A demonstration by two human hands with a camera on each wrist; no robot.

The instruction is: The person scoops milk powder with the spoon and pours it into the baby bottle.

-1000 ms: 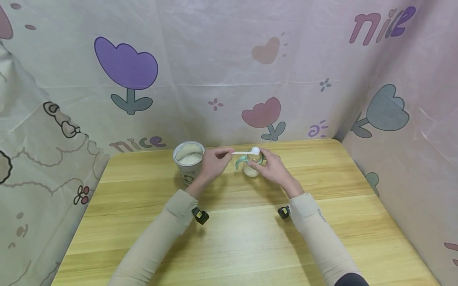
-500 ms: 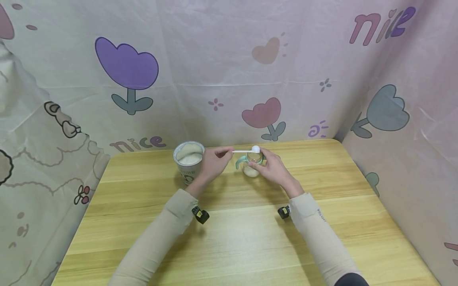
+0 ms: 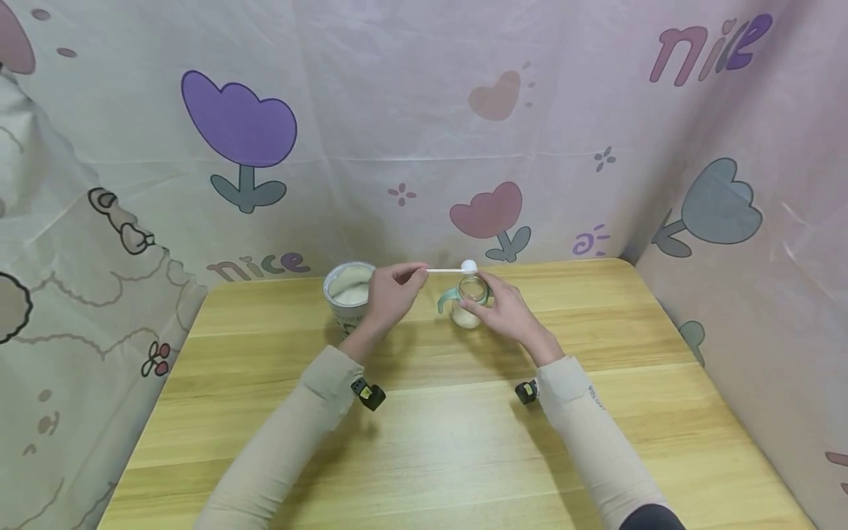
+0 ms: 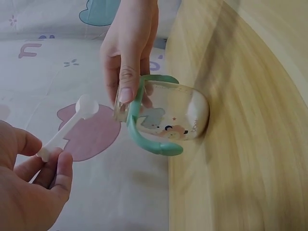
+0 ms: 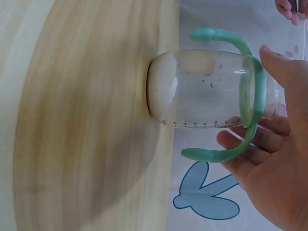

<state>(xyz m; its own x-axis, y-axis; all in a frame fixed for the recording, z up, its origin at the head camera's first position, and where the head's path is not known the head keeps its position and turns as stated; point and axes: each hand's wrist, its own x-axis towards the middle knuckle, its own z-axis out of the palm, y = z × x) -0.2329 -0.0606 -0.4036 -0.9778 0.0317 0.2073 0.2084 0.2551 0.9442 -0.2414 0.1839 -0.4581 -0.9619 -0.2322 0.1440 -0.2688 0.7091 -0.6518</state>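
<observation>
My left hand [image 3: 395, 296] pinches the end of a white measuring scoop [image 4: 72, 122] by its handle. In the head view the scoop's bowl hangs above and just behind the mouth of a clear baby bottle [image 5: 207, 89]. The bottle stands upright on the table, with green handles [image 4: 149, 142] and white powder at its bottom. My right hand [image 3: 510, 312] grips the bottle round its neck. Left of the bottle stands an open milk powder tub [image 3: 347, 294] holding whitish powder, partly hidden behind my left hand and forearm.
A wooden table [image 3: 430, 442] lies under both forearms. Behind it hangs a patterned cloth backdrop [image 3: 371, 96], close to the tub and bottle; more cloth closes off both sides.
My left hand has raised the scoop slightly, up and away from the bottle's mouth. The right hand keeps its grip on the bottle, which stands in place.
</observation>
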